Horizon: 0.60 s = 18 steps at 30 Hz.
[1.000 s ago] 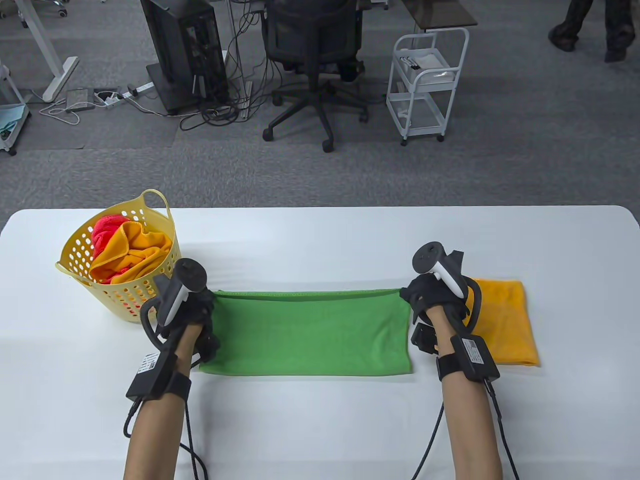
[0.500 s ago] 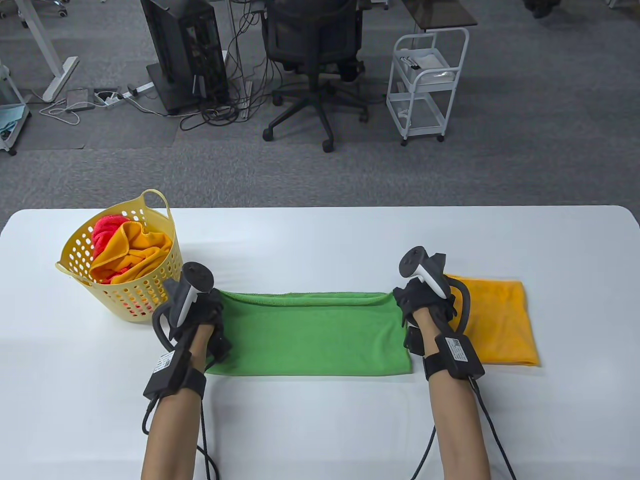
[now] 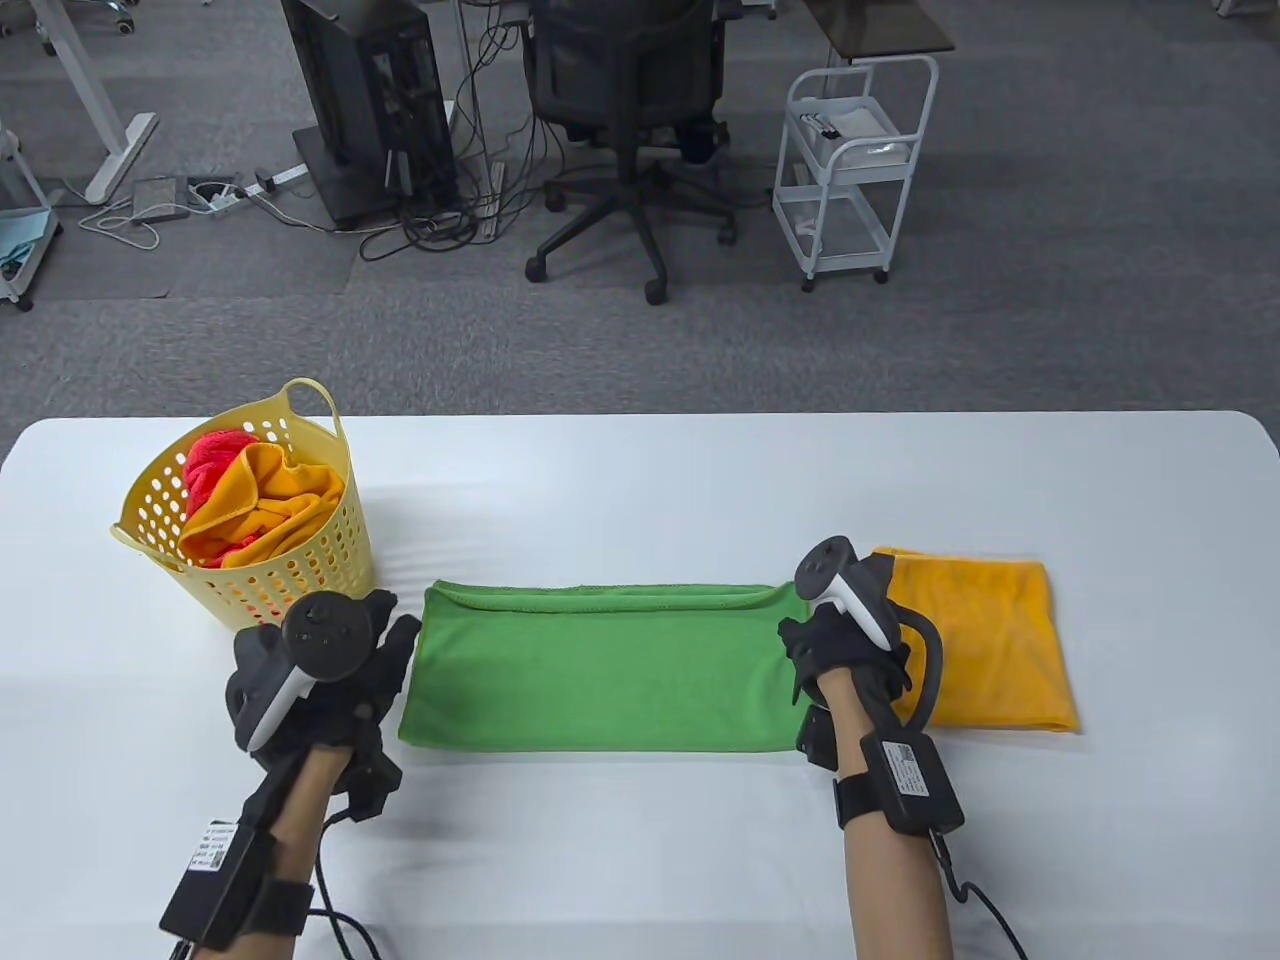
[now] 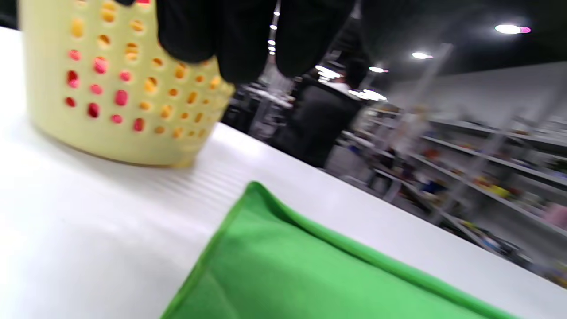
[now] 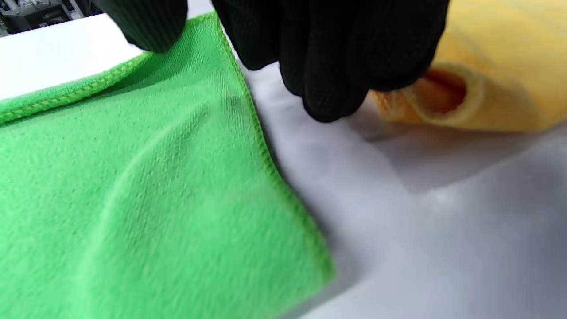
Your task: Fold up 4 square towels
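Our left hand (image 3: 330, 680) hangs loose and empty beside the yellow basket (image 3: 150, 520). Our right hand (image 3: 845, 650) hovers, holding nothing, between the green towel (image 3: 610, 670) and the folded orange towel (image 3: 1000, 640).

Left wrist view blurred throughout: basket (image 4: 119, 84) cut by the top edge, background shelving indistinct. Green towel (image 5: 146, 195) runs past the right wrist view's left and bottom edges. Right hand (image 3: 835, 640) fingertips hidden under its tracker.

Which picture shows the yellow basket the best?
The table view: there the whole yellow basket shows, with orange and red cloths inside. The left wrist view catches only a blurry part of its holey wall. The right wrist view does not show it.
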Motion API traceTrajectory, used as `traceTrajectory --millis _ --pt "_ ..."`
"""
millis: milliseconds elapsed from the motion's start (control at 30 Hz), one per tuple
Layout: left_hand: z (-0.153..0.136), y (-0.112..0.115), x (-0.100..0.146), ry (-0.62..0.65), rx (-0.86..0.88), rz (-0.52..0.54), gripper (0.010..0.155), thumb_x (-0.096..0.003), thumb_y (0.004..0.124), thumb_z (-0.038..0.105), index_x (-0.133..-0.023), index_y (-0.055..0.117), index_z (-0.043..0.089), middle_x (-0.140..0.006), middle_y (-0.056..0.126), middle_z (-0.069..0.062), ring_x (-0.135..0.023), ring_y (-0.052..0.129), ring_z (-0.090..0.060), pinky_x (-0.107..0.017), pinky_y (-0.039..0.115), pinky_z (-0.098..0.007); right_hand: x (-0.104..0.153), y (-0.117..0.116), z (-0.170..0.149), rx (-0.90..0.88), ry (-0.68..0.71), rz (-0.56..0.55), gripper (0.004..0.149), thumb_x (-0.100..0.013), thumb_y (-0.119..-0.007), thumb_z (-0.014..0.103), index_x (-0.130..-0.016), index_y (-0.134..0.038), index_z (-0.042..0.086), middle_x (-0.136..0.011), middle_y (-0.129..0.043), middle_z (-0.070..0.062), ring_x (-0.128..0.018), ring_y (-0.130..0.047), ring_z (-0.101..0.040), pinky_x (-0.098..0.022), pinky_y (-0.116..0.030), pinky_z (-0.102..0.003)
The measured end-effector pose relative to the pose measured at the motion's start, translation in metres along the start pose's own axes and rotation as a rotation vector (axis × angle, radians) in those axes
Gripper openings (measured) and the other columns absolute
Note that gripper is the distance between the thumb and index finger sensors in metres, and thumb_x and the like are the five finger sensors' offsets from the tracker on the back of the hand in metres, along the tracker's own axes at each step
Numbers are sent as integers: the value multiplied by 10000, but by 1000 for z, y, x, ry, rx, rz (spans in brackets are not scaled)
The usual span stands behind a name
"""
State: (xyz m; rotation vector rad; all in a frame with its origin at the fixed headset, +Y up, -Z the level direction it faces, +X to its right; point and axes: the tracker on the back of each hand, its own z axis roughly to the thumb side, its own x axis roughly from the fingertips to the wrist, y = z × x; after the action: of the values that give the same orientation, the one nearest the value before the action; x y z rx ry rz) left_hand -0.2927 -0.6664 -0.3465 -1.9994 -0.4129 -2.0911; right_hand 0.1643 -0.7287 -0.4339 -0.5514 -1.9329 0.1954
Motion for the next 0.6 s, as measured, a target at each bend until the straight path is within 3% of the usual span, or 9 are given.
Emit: traceTrajectory --millis 67,133,300,433,533,600 --pt "1 3 11 37 -70 -52 729 -605 626 576 -1204 450 200 -1277 337 -249 -1122 235 -586 -768 273 -730 1 -8 3 15 -34 38 660 -631 -745 513 -1065 -696 19 -1001 -836 -265 -665 -1021 -287 -454 -865 -400" --pt "0 9 16 71 -159 -102 770 -597 613 613 -1217 379 220 -1281 240 -239 -1122 128 -564 -762 202 -735 3 -10 10 46 -65 -11 669 -625 -760 514 -1069 -689 18 -1005 -831 -264 -679 -1018 -292 -463 -866 -399" --pt "-6 27 17 97 -227 -148 850 -575 568 694 -1222 245 246 -1239 25 -236 -1038 -88 -565 -698 53 -751 1 -14 24 63 -129 -5 718 -616 -783 512 -1102 -627 7 -1060 -751 -281 -802 -949 -374 -554 -821 -459" --pt "-11 40 17 104 -255 -190 862 -566 548 706 -1216 224 242 -1224 -1 -240 -1017 -114 -561 -682 31 -748 -5 -19 34 124 -201 -30 724 -609 -813 487 -1110 -608 7 -1072 -716 -278 -805 -927 -380 -567 -802 -461" --pt "-11 41 18 111 -258 -186 862 -565 551 704 -1216 235 235 -1226 17 -245 -1023 -96 -566 -684 38 -748 -9 -23 39 192 -237 -57 792 -604 -812 480 -1132 -511 -28 -1047 -717 -260 -671 -987 -249 -471 -846 -368" --pt "-9 43 20 118 -260 -174 859 -566 556 698 -1215 252 225 -1229 35 -253 -1030 -76 -573 -686 48 -749 -10 -23 45 187 -241 -26 754 -615 -809 448 -1120 -525 -35 -1038 -714 -271 -622 -1007 -215 -427 -859 -341"
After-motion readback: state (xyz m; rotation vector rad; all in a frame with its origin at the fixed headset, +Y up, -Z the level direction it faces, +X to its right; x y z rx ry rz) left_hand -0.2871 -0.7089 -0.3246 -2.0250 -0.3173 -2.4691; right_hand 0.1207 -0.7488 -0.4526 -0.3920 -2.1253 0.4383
